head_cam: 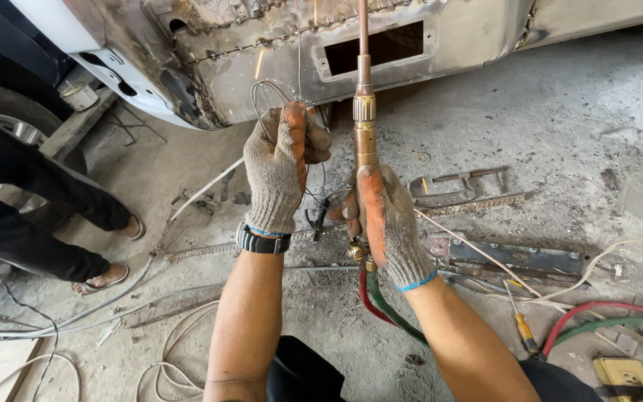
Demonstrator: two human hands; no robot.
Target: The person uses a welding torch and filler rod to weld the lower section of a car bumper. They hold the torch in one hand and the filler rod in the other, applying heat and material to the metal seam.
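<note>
1. Right hand (pixel 388 223), in a grey knit glove, clenched round the long brass-and-copper welding torch (pixel 365 126), pointing up at the scorched grey car panel (pixel 262 67)
2. Left hand (pixel 280 167) pinches thin looped steel wire (pixel 266 97) beside it
3. Red and green hoses (pixel 381 305) trail below

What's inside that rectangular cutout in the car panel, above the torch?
Inside the rectangular cutout only dark shadow shows; the torch tube crosses its middle, hiding that part. Nothing inside can be made out.
</note>
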